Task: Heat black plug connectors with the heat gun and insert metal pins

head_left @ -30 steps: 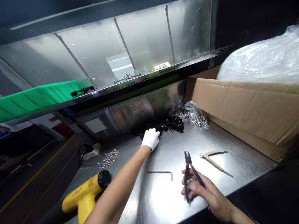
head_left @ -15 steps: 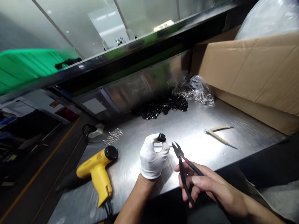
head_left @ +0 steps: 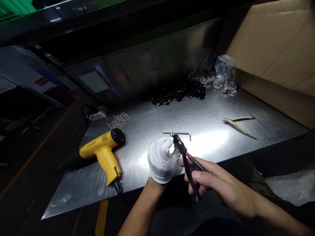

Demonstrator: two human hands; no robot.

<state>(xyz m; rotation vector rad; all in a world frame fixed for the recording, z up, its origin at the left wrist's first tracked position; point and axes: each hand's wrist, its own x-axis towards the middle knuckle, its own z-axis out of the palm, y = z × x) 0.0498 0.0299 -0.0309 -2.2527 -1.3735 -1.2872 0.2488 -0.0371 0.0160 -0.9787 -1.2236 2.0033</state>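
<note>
My left hand [head_left: 162, 160], in a white glove, pinches a small black part [head_left: 175, 138] between thumb and fingertips. Bare, my right hand [head_left: 209, 178] wraps round the dark handles of a pair of cutting pliers [head_left: 185, 159]. The pliers' jaws are up against the black part at the glove's fingertips; whether they grip it I cannot tell. Just beyond the fingertips an L-shaped hex key [head_left: 180, 133] lies on the metal table [head_left: 142, 137].
A yellow heat gun [head_left: 102, 150] lies at the left, near rows of small metal pins [head_left: 118, 120]. Cream-handled pliers [head_left: 238, 124] lie at the right. Behind are a pile of black parts [head_left: 179, 93], a plastic bag of metal pieces [head_left: 225, 77] and a cardboard box [head_left: 275, 46].
The pliers' jaws have moved left from beside the glove onto the black part. The hex key now shows fully on the table beyond the hand. The view has tilted downward.
</note>
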